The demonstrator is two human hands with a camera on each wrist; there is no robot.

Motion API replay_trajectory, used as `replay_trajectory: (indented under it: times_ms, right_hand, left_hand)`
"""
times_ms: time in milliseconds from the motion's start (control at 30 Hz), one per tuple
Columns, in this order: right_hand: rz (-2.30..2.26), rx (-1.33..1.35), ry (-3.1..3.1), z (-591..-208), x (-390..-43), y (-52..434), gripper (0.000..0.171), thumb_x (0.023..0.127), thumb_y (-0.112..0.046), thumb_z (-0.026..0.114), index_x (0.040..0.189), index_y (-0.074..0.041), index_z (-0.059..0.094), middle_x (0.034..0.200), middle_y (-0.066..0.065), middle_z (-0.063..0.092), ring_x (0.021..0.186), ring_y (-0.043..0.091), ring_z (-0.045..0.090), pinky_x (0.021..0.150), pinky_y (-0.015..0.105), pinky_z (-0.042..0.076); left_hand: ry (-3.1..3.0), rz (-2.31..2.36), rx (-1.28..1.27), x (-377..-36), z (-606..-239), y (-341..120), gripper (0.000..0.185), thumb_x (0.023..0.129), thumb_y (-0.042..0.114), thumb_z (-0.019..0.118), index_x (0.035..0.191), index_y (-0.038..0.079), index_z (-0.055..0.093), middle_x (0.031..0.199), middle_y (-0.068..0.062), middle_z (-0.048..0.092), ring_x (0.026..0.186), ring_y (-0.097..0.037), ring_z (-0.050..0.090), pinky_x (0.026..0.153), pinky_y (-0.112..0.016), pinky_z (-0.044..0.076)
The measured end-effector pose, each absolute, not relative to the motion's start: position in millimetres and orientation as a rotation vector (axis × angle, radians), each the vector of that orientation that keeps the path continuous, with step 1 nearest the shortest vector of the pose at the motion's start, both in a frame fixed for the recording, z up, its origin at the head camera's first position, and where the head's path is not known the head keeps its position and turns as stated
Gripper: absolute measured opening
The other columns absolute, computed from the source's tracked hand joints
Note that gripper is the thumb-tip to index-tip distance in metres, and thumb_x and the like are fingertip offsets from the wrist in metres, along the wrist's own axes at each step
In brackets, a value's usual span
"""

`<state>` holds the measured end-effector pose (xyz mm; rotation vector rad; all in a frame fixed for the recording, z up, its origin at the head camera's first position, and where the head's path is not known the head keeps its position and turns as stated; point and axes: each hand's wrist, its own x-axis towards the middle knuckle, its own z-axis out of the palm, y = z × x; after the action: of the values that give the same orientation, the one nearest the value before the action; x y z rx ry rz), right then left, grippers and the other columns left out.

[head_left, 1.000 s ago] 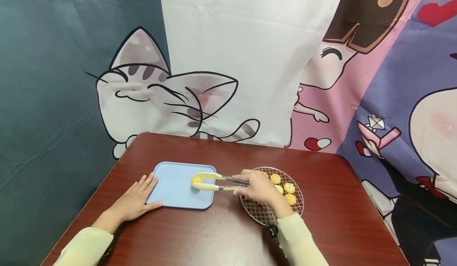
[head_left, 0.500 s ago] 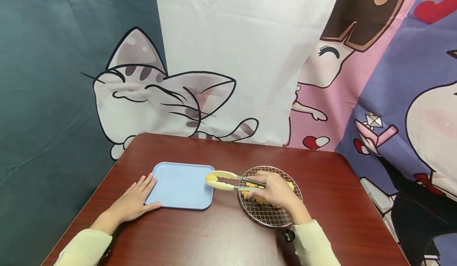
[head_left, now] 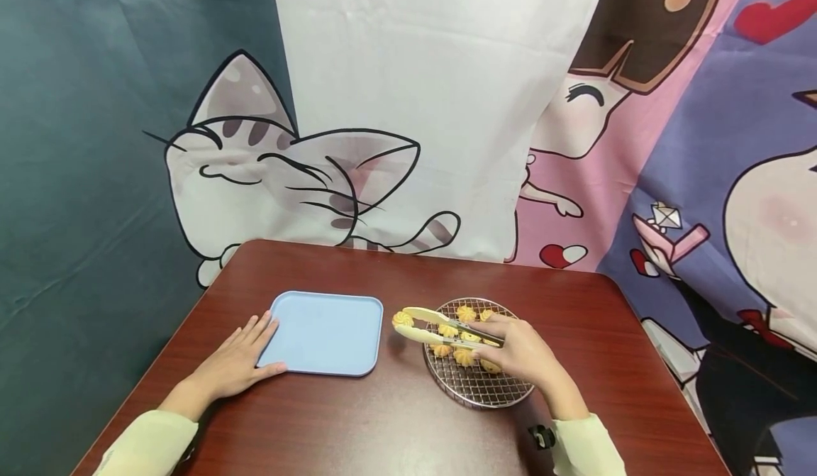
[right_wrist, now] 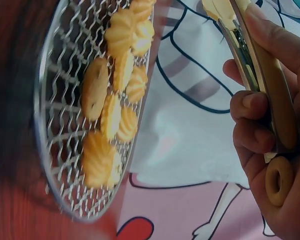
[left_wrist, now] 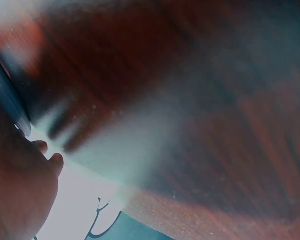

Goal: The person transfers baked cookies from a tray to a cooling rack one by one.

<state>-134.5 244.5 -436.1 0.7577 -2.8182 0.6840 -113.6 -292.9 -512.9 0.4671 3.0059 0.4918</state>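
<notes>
In the head view, my left hand (head_left: 236,359) lies with straight fingers at the left edge of a light blue tray (head_left: 319,334), its fingertips and thumb touching the rim. My right hand (head_left: 523,352) grips a pair of tongs (head_left: 426,315) with cream tips and metal arms. Between those tips is a swirled yellow cookie (head_left: 403,319), held over the gap between tray and rack. Below the right hand stands a round wire rack (head_left: 479,391) bearing several cookies (head_left: 464,356). The right wrist view shows fingers curled round the tongs' handle (right_wrist: 277,100), beside the rack's cookies (right_wrist: 100,155).
Everything stands on a dark red wooden table (head_left: 357,419) with rounded far corners. Behind it hangs a cartoon-printed cloth (head_left: 447,107). The left wrist view is mostly blurred tabletop (left_wrist: 115,75), with part of the left hand (left_wrist: 20,185) at its left edge.
My right hand has moved right, carrying the tongs and cookie from over the tray to the gap beside the rack. More cookies show on the rack. My left hand has stayed put.
</notes>
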Motion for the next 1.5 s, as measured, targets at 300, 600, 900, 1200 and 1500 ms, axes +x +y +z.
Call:
replay_trajectory:
  times_ms: [300,600,900,1200,1500]
  right_hand:
    - [0.689,0.700,-2.795,-438.4,-119.4,270.0,0.047,0.076,-0.028,0.090,0.120,-0.022,0.077,0.104,-0.011,0.070,0.088,0.010,0.065,0.077,0.033,0.055]
    - [0.674,0.686,-2.740,-432.4,-100.1,288.9,0.048,0.073,-0.028,0.092,0.119,-0.023,0.078,0.099,-0.014,0.067,0.078,0.004,0.058,0.065,0.024,0.047]
    - [0.674,0.688,-2.701,-431.3,-82.8,308.5,0.049,0.070,-0.023,0.093,0.116,-0.022,0.078,0.095,-0.018,0.065,0.078,0.002,0.058,0.066,0.025,0.049]
    - [0.680,0.676,-2.671,-431.4,-62.6,323.3,0.046,0.069,-0.027,0.094,0.113,-0.021,0.079,0.093,-0.023,0.062,0.076,0.001,0.058,0.066,0.014,0.041]
    - [0.670,0.611,-2.742,-432.7,-50.8,334.7,0.046,0.070,-0.031,0.093,0.112,-0.023,0.079,0.091,-0.025,0.060,0.075,-0.002,0.054,0.062,0.018,0.042]
  left_hand:
    - [3.010,0.494,0.474,-112.5,-515.3,-292.9,0.096,0.092,0.067,0.058,0.158,0.003,0.031,0.166,-0.021,0.021,0.150,-0.048,0.018,0.116,-0.067,0.020]
    - [3.012,0.492,0.480,-114.4,-514.2,-292.5,0.096,0.092,0.067,0.059,0.158,0.003,0.031,0.166,-0.022,0.021,0.150,-0.049,0.019,0.115,-0.067,0.021]
    - [2.981,0.498,0.450,-116.7,-514.8,-293.9,0.097,0.092,0.068,0.058,0.160,0.004,0.028,0.167,-0.020,0.017,0.152,-0.047,0.016,0.116,-0.067,0.019]
    - [2.975,0.506,0.442,-118.0,-517.2,-295.1,0.099,0.091,0.069,0.058,0.160,0.005,0.027,0.168,-0.019,0.016,0.152,-0.047,0.015,0.116,-0.067,0.019]
    - [2.980,0.515,0.456,-117.7,-518.1,-294.5,0.098,0.092,0.067,0.059,0.160,0.004,0.028,0.167,-0.020,0.017,0.152,-0.047,0.016,0.116,-0.067,0.020]
